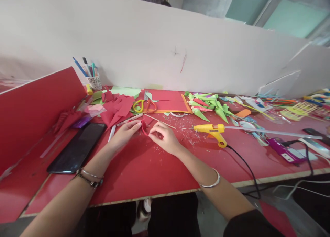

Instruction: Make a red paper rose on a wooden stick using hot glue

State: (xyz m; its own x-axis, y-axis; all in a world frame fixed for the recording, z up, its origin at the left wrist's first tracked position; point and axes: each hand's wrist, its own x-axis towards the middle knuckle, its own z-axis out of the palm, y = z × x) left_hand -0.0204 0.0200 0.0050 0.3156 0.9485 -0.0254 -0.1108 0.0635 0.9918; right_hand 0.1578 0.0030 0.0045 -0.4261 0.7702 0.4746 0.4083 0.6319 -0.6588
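Note:
Between my two hands is a small curled piece of red paper point(144, 127). My left hand point(126, 132) grips its left side between thumb and fingers. On its right side, my right hand point(165, 137) pinches at the lower edge, fingers bent together. A thin wooden stick point(160, 121) lies just behind my hands. Beyond it are scissors point(144, 106) with yellow and orange handles. Cut red paper sheets point(120, 108) are heaped to the left of the scissors.
A yellow glue gun point(212, 131) lies right of my hands, its black cord hanging off the table edge. Green and red paper cones point(206, 104) are piled behind it. At left are a black phone point(77, 149) and a pen cup point(94, 82). A purple power strip point(287, 151) sits far right.

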